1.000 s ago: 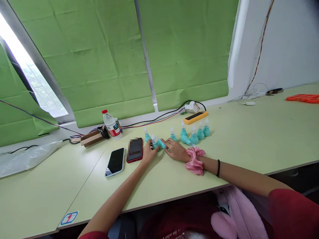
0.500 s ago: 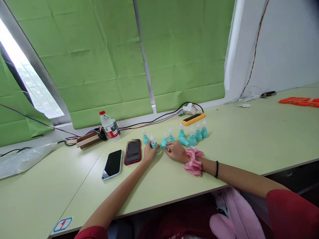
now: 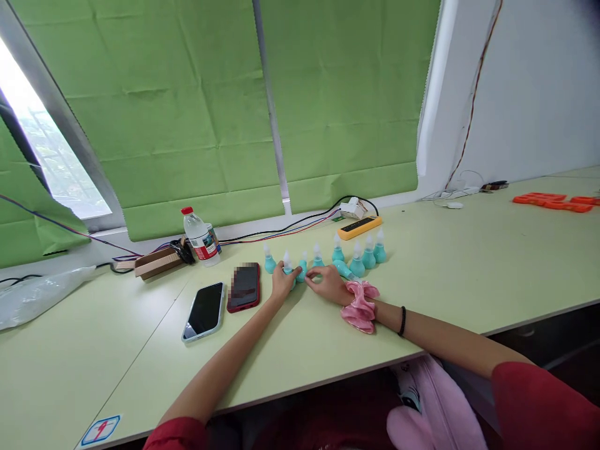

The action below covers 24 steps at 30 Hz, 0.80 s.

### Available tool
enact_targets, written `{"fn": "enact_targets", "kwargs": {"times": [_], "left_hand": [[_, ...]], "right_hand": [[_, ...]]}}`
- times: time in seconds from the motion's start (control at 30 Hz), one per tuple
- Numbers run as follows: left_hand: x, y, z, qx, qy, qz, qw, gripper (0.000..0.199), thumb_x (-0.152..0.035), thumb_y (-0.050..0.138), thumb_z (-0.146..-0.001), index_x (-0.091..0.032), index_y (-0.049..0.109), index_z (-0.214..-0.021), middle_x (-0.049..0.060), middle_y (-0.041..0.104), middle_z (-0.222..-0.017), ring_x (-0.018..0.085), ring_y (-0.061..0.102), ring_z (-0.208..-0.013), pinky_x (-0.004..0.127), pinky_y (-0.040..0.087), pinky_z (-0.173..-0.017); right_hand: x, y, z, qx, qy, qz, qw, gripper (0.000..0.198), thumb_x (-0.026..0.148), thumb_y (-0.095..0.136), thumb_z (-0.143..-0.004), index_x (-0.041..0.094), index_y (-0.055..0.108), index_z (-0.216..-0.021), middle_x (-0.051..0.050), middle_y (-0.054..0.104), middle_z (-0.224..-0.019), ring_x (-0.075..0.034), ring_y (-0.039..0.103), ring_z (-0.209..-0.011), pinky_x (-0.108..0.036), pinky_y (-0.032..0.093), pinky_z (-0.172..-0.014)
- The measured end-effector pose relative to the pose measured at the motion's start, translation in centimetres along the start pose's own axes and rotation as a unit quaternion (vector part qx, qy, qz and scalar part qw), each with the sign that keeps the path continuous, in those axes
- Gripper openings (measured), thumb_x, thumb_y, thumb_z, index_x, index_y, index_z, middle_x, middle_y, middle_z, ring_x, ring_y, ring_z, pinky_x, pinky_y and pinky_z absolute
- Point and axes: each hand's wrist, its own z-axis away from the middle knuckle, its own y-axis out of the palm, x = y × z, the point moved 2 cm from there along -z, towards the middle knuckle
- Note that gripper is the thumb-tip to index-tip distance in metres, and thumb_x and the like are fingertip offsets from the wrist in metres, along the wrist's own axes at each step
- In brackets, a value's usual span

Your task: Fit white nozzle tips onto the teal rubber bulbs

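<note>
Several teal bulb syringes with clear pointed tips are grouped on the pale table. My left hand (image 3: 283, 282) is closed around one bulb syringe (image 3: 287, 269), which stands upright with its lower part partly covered by my fingers. Beside it stands a second bulb syringe (image 3: 302, 270), close to my left thumb. My right hand (image 3: 329, 285) has its fingertips drawn together at the right side of that second one; their exact contact is hard to see. Another bulb syringe (image 3: 344, 270) lies tilted behind my right hand. One more bulb syringe (image 3: 269, 262) stands left of my left hand.
A red-cased phone (image 3: 244, 289) and a light-cased phone (image 3: 204, 312) lie left of my hands. Further back are a water bottle (image 3: 201, 239), an open cardboard box (image 3: 159, 264), cables and a yellow device (image 3: 359, 228). Orange pieces (image 3: 553, 202) lie far right.
My two hands have come slightly closer together. The bulb syringe at my right fingertips now stands nearer the one in my left hand. The view has shifted a little.
</note>
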Motion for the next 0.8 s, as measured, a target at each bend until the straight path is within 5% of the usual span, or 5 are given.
{"fn": "enact_targets", "kwargs": {"times": [0.13, 0.3, 0.53, 0.8], "left_hand": [[-0.7, -1.1, 1.6, -0.042, 0.057, 0.011, 0.997, 0.022, -0.037, 0.054, -0.066, -0.016, 0.05, -0.073, -0.002, 0.049, -0.065, 0.012, 0.045, -0.06, 0.022, 0.034, -0.056], [-2.5, -2.0, 3.2, 0.054, 0.172, 0.002, 0.984, 0.018, -0.033, 0.053, -0.069, -0.018, 0.049, -0.077, -0.001, 0.049, -0.067, 0.011, 0.044, -0.061, 0.021, 0.034, -0.058], [-2.2, -1.4, 3.3, 0.106, 0.161, -0.017, 0.981, 0.02, -0.037, 0.045, -0.076, -0.017, 0.046, -0.074, -0.001, 0.048, -0.066, 0.011, 0.043, -0.06, 0.022, 0.033, -0.057], [-1.4, -0.8, 0.5, 0.025, 0.135, -0.048, 0.989, 0.025, -0.042, 0.043, -0.075, -0.017, 0.044, -0.071, -0.001, 0.049, -0.063, 0.011, 0.044, -0.057, 0.023, 0.033, -0.055]], "right_hand": [[-0.2, -0.2, -0.3, -0.018, 0.059, -0.111, 0.992, 0.029, 0.028, 0.058, -0.066, 0.016, 0.057, -0.092, -0.008, 0.062, -0.089, -0.016, 0.06, -0.071, -0.03, 0.049, -0.064], [-0.2, -0.2, -0.3, 0.012, 0.099, -0.175, 0.979, 0.04, 0.034, 0.058, -0.067, 0.018, 0.05, -0.103, -0.007, 0.063, -0.086, -0.016, 0.059, -0.074, -0.029, 0.05, -0.062], [-0.7, -0.3, -0.5, 0.031, 0.107, -0.184, 0.977, 0.047, 0.034, 0.059, -0.066, 0.014, 0.049, -0.107, -0.005, 0.063, -0.074, -0.015, 0.059, -0.066, -0.026, 0.049, -0.054], [-0.6, -0.5, -0.5, 0.02, 0.062, -0.007, 0.998, 0.05, 0.026, 0.061, -0.065, 0.017, 0.047, -0.112, -0.003, 0.064, -0.078, -0.012, 0.058, -0.06, -0.025, 0.047, -0.062]]}}
